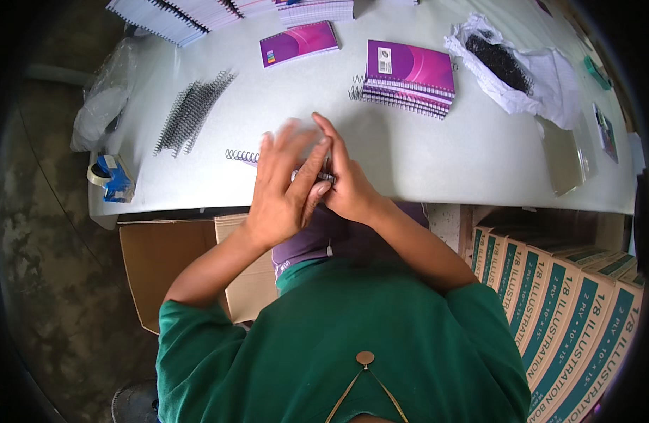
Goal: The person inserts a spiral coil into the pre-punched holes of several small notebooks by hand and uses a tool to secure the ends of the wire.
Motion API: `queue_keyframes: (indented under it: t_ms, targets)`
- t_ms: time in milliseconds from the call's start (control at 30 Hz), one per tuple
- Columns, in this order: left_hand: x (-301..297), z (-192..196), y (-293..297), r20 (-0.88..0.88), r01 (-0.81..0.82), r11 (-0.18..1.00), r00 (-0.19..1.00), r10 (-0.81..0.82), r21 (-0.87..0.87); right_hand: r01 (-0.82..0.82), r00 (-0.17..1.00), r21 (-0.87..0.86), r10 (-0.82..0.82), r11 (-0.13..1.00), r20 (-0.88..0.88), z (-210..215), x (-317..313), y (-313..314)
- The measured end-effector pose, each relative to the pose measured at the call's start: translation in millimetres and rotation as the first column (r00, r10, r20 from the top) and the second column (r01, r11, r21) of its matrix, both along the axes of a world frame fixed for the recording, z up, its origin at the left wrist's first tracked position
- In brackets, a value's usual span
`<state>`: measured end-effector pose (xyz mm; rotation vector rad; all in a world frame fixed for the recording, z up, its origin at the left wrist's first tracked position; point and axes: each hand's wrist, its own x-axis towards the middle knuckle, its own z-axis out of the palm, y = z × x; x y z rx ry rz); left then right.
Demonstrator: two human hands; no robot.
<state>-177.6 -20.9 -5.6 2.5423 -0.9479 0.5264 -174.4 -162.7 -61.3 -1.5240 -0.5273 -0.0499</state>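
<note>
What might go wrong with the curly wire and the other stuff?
The coil poking out past the left hand might snag or bend. Loose coil ends jutting from the notebook stack could tangle. The tape dispenser, near the table's edge, might get knocked off.

Looks like a small workshop, stationery or notebook-binding type, not a home or office. White table (465, 166) loaded with stock: pile of loose black coils (190, 113), stack of purple notebooks (410, 67) with spiral edges, another purple notebook (299, 44) beyond, coil-bound white books (158, 21) at the far edge, one dark spiral coil (241, 155) near the front. Blue tape dispenser (117, 180) at left corner, plastic bag (106, 106) above it. Open cardboard box (169, 261) below, row of printed board cartons (564, 310) at right. Bare, stained, concrete-looking floor (49, 261) also reads workshop.
</note>
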Motion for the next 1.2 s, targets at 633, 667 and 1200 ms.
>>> queue_keyframes:
  t_ms: [633,667,1200]
  targets:
    - [29.8,54.6,-10.3,0.032,0.089,0.983,0.995,-0.095,0.158,0.044,0.999,0.081,-0.046,0.996,0.018,0.5,12.9,-8.1]
    - [30.4,56.4,-13.4,0.129,0.046,0.995,0.99,-0.057,0.09,0.138,0.973,0.064,-0.148,0.988,0.18,8.3,18.0,-16.3]
    - [108.4,-40.6,-120.5,0.168,0.049,0.93,0.986,0.014,-0.364,0.786,0.599,0.284,-0.79,0.549,-0.131,-18.8,88.2,-105.8]
